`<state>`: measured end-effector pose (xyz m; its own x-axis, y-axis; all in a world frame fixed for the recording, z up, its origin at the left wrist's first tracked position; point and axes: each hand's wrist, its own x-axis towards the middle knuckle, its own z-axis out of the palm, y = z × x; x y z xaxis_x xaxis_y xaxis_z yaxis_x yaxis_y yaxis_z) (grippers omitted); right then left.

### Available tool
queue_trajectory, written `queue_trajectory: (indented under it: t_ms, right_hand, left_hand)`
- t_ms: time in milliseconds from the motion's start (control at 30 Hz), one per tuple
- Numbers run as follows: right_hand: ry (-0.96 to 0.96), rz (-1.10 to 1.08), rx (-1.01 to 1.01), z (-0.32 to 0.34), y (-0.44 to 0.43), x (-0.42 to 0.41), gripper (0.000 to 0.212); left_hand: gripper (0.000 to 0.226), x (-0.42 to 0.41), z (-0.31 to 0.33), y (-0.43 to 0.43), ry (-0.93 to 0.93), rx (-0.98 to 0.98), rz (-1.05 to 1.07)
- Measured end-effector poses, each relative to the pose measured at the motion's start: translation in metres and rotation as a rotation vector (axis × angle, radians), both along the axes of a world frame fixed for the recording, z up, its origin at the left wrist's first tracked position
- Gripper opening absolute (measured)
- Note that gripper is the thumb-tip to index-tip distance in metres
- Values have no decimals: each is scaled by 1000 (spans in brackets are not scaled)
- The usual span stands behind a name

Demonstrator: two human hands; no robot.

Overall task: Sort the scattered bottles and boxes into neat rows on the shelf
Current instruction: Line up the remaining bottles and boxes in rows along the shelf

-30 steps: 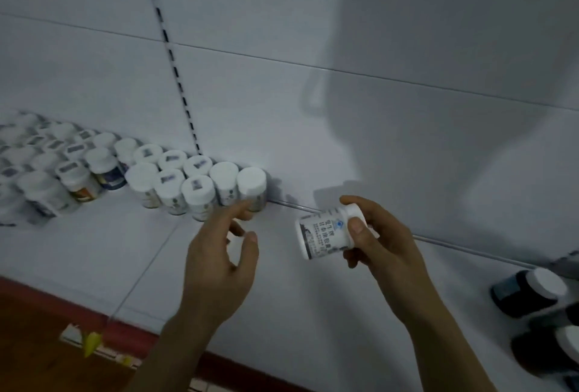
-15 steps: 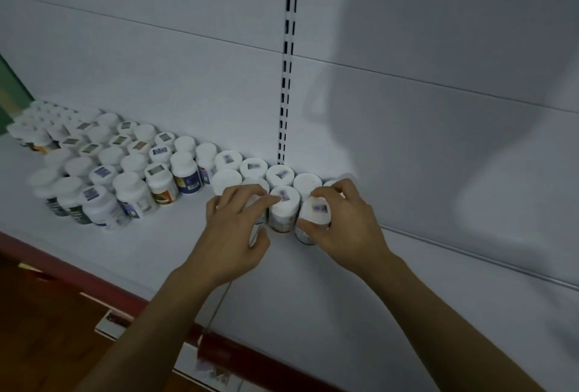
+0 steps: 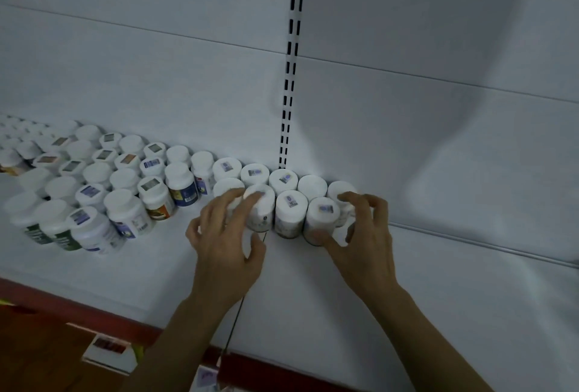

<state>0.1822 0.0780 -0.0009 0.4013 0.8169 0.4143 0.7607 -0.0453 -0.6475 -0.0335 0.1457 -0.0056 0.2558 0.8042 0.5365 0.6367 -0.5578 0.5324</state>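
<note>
Seen from the head camera, a person's left hand (image 3: 225, 241) rests with fingers spread and relaxed on the caps of white-capped bottles (image 3: 291, 211). These stand in two rows at the back of a white shelf (image 3: 438, 297). The right hand (image 3: 366, 241) curls thumb and fingers round the end bottles (image 3: 324, 214) at the rows' right end. Other bottles (image 3: 125, 210) crowd the shelf to the left.
</note>
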Motion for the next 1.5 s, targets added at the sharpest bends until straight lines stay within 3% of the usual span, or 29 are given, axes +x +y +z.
queue_trajectory:
  t_ms: [100, 200, 300, 433, 567, 667, 733, 800, 967, 1100, 1200, 1400, 1500]
  right_hand:
    - [285, -42, -17, -10, -3, 0, 91]
    - [512, -3, -57, -14, 2, -3, 104]
    - [556, -33, -62, -15, 6, -6, 110]
    - [534, 3, 4, -14, 6, -7, 99]
    - [551, 45, -74, -10, -1, 0, 95]
    - [341, 48, -337, -3, -28, 19, 83]
    - [168, -5, -414, -1, -57, 33, 70]
    - [127, -63, -422, 2, -89, 46, 58]
    - [60, -263, -353, 19, -168, 89, 36]
    - [-19, -554, -146, 41, -237, 146, 29]
    - [-122, -744, -119, 57, -278, 198, 31]
    - [-378, -634, -553, 67, -310, 275, 43]
    - [-424, -486, -632, 63, -320, 295, 42]
  left_hand:
    - [74, -11, -6, 10, -233, -233, 161]
    - [85, -14, -9, 21, -273, -427, 94]
    - [81, -11, -11, 30, -348, -482, -11]
    - [66, -7, -8, 34, -448, -475, -28]
    - [75, -12, -12, 22, -440, -621, 85]
    - [47, -16, -16, -2, -333, -615, 184]
    - [27, -5, -13, -26, -99, -545, 134]
    - [18, 16, -8, -49, 146, -484, -13]
    - [34, 102, -1, -93, 358, -466, -432]
    - [50, 172, -3, -117, 412, -403, -625]
    - [54, 232, 0, -135, 443, -328, -730]
    - [65, 366, 9, -172, 551, -213, -830]
    - [78, 421, 7, -184, 524, -263, -848]
